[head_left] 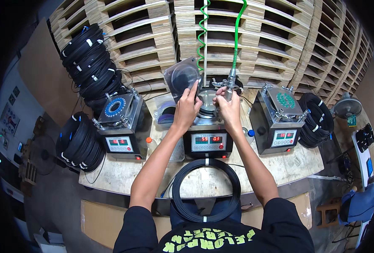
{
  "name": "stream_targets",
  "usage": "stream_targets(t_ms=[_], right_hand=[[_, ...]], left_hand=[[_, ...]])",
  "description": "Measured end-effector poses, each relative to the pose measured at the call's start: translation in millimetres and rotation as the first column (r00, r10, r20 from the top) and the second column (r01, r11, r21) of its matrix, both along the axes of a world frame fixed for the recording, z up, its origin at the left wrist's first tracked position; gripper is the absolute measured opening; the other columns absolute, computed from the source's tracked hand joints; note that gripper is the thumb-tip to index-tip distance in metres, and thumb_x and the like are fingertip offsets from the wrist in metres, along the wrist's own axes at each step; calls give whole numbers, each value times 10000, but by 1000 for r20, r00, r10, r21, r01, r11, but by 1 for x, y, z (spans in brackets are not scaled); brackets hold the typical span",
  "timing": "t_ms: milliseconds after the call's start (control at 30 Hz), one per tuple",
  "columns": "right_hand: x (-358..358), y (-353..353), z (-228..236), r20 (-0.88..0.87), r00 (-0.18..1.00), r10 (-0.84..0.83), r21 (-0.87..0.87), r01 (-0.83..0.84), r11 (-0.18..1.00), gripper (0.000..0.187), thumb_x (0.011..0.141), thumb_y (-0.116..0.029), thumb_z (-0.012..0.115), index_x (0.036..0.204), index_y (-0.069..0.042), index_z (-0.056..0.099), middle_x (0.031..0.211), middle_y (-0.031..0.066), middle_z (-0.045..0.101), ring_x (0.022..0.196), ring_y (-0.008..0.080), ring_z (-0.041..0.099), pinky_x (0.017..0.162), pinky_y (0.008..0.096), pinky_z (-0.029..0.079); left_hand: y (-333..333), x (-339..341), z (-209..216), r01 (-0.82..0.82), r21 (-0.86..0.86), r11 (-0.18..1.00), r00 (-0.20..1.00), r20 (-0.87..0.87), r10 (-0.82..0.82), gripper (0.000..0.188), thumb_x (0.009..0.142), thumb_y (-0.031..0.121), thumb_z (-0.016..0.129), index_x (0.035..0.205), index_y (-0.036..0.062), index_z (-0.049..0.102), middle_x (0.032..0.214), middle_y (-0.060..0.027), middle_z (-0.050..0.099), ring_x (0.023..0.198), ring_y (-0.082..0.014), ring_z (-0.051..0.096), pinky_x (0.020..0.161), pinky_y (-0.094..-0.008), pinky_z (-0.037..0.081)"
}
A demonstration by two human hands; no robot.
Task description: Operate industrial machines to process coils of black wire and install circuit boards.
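My left hand (188,108) grips the lower right edge of a thin greyish plate with a round, see-through disc (182,79) on it, tilted up behind the middle machine. My right hand (228,103) is closed around a metal air blow gun (230,80) fed by a green hose (236,36). Both hands are above the round platen (207,101) of the middle polishing machine (206,142), whose red display is lit. The fingers of my right hand partly hide the gun's body. On my lap, against the table edge, rests a coil of black cable (176,189).
Similar machines stand left (120,128) with a blue-ringed fixture and right (279,120) with a green-dotted one. Stacked cable coils (90,69) rise at the left. Bottles with orange (149,140) and blue (251,133) caps flank the middle machine. Wooden pallets (254,42) stand behind.
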State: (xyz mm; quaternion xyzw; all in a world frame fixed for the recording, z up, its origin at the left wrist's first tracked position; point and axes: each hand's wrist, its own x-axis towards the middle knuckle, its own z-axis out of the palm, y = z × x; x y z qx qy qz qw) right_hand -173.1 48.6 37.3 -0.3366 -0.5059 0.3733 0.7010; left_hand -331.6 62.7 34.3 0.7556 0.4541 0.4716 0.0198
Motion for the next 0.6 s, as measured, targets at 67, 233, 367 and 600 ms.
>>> stream_targets(t_ms=[67, 233, 367, 600], right_hand=[[-8, 10, -2, -19, 1000, -15, -19, 15, 1000, 76, 841, 10, 557, 913, -13, 567, 816, 47, 585, 688, 117, 595, 625, 262, 489], [-12, 51, -13, -32, 952, -303, 76, 305, 949, 64, 812, 29, 616, 867, 11, 589, 933, 89, 530, 796, 185, 567, 737, 318, 456], [8, 48, -12, 91, 908, -410, 81, 404, 911, 63, 819, 42, 606, 867, 7, 587, 952, 95, 512, 826, 194, 573, 763, 326, 461], [37, -17, 18, -23, 975, 221, -38, -222, 974, 56, 900, -34, 546, 953, -39, 528, 880, 84, 630, 855, 159, 650, 760, 292, 533]], left_hand=[[0, 0, -1, -13, 15, 1000, 1000, 17, 12, 592, 852, 37, 591, 1427, 48, 448, 988, -246, 570, 809, -444, 630, 702, -494, 508], [-2, 0, 0, -41, -20, 999, 999, -6, 41, 595, 852, 43, 598, 1426, 30, 442, 999, -251, 579, 818, -442, 637, 715, -489, 524], [-3, -4, 0, 1, -15, 1000, 999, 48, -1, 604, 847, 21, 595, 1429, 18, 436, 973, -252, 578, 799, -431, 638, 709, -473, 512], [13, -10, 5, 67, 6, 998, 991, 112, -67, 549, 839, -12, 571, 1381, -18, 486, 908, -238, 549, 763, -389, 593, 702, -441, 492]])
